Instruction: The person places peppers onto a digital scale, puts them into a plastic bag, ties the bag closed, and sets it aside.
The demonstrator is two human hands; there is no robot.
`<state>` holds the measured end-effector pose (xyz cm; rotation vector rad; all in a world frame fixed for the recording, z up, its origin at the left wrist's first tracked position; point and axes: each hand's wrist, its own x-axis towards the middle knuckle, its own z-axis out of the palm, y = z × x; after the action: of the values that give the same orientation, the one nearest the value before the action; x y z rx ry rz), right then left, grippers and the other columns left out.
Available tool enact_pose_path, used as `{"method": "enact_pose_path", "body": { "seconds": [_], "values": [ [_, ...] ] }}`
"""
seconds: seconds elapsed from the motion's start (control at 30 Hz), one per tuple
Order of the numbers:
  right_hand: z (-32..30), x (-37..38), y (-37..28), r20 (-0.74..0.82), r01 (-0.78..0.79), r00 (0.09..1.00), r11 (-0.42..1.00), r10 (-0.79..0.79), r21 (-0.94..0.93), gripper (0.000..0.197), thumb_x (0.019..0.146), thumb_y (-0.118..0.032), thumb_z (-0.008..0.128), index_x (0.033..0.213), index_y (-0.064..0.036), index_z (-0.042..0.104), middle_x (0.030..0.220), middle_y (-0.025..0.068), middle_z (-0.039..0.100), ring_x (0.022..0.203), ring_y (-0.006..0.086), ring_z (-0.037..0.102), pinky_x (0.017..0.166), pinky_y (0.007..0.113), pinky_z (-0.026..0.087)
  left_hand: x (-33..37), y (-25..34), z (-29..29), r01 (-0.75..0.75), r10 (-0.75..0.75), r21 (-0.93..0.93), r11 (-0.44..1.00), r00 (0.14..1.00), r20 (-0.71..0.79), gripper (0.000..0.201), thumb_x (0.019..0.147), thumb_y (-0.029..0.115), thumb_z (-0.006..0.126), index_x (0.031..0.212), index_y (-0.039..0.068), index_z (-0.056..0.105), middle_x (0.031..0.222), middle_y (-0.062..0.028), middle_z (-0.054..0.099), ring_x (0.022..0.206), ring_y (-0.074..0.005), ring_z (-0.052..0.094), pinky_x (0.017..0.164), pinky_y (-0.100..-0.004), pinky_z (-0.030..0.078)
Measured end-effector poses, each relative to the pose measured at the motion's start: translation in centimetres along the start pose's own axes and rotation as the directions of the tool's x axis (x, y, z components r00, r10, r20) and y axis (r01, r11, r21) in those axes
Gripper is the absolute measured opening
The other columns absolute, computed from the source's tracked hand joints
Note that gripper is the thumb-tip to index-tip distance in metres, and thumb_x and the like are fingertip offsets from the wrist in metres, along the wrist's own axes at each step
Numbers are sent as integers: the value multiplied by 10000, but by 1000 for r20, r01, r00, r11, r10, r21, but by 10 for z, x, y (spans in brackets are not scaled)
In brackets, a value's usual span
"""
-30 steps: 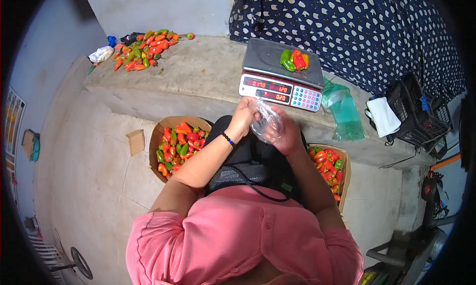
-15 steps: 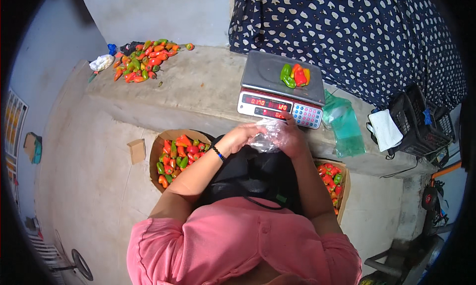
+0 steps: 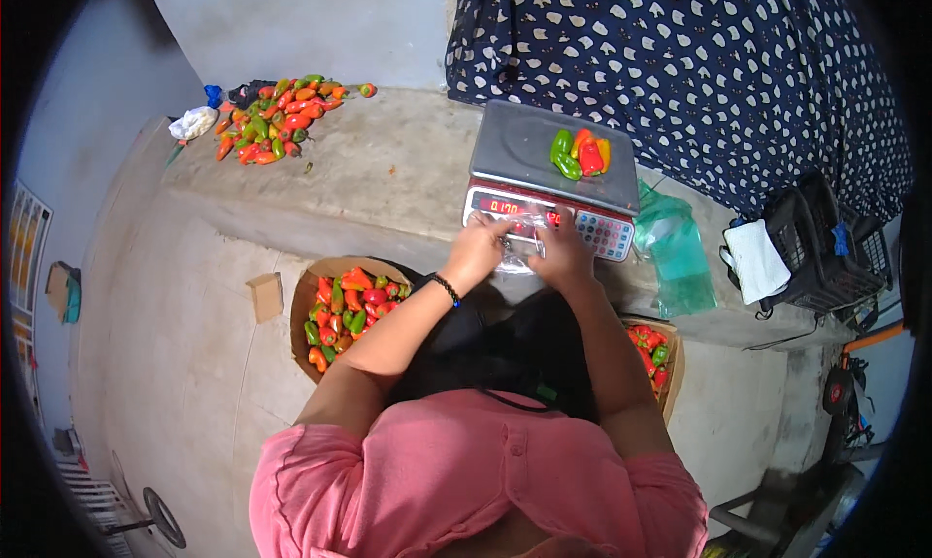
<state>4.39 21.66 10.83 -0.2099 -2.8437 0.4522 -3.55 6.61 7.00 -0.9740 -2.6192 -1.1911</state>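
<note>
Between my two hands a clear plastic bag (image 3: pixel 522 252) is stretched in front of the scale's lit display. My left hand (image 3: pixel 478 249), with a dark beaded bracelet at the wrist, pinches the bag's left side. On its right side my right hand (image 3: pixel 565 252) grips it with bent fingers. Just beyond stands a digital scale (image 3: pixel 505 141) with a grey flat pan and a keypad. Several peppers lie together on the right half of the pan: green peppers (image 3: pixel 565 155), a red pepper (image 3: pixel 590 157) and a yellow-orange one (image 3: pixel 604 150).
A heap of mixed peppers (image 3: pixel 282 116) lies at the ledge's far left. Boxes of peppers stand at my left (image 3: pixel 301 315) and right (image 3: pixel 675 364). Right of the scale are a green plastic bag (image 3: pixel 680 267) and a black crate (image 3: pixel 815 247) with a white cloth (image 3: pixel 757 262).
Both hands have moved slightly up and forward with the plastic bag, now over the scale's display edge. The bag is spread between them rather than bunched. The peppers on the pan stay put.
</note>
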Motion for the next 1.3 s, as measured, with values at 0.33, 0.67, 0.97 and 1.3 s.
{"method": "enact_pose_path", "body": {
  "seconds": [0.33, 0.67, 0.97, 1.3],
  "values": [
    [-16, 107, 81, 173, -140, 985, 596, 1, 791, 660, 703, -342, 745, 1204, -1, 485, 1094, 156, 566, 988, 208, 553, 848, 336, 448, 44, 1, -40, -117, 111, 77, 990, 990, 83, 294, 723, 59, 586, 1008, 115, 634, 1012, -154, 521, 856, -345, 587, 745, -430, 492],
    [-11, 165, 76, 136, -531, 825, 835, 549, -147, 1278, 434, -507, 838, 1438, -328, 67, 1471, 231, 60, 1288, 465, 232, 991, 568, 279, 69, -11, -47, -105, 100, 58, 993, 991, 89, 300, 738, 49, 585, 1036, 74, 612, 1000, -157, 534, 896, -337, 570, 770, -397, 477],
    [-2, 161, 101, 63, -530, 842, 844, 535, -87, 938, 531, -337, 755, 1352, -240, 310, 1268, 200, 434, 1185, 401, 412, 943, 490, 379, 88, -20, -41, -24, 30, -53, 998, 995, 99, 309, 752, 50, 564, 1059, 59, 598, 1023, -172, 537, 937, -346, 556, 814, -396, 462],
    [8, 163, 168, -239, -104, 814, 538, 529, 837, 623, 653, -180, 650, 1223, -180, 399, 1131, 145, 522, 987, 344, 565, 769, 378, 502, 123, 8, -21, -27, 14, 125, 992, 995, 101, 468, 709, 40, 573, 1174, 75, 530, 1147, -190, 494, 1010, -375, 526, 854, -404, 453]
  ]
}}
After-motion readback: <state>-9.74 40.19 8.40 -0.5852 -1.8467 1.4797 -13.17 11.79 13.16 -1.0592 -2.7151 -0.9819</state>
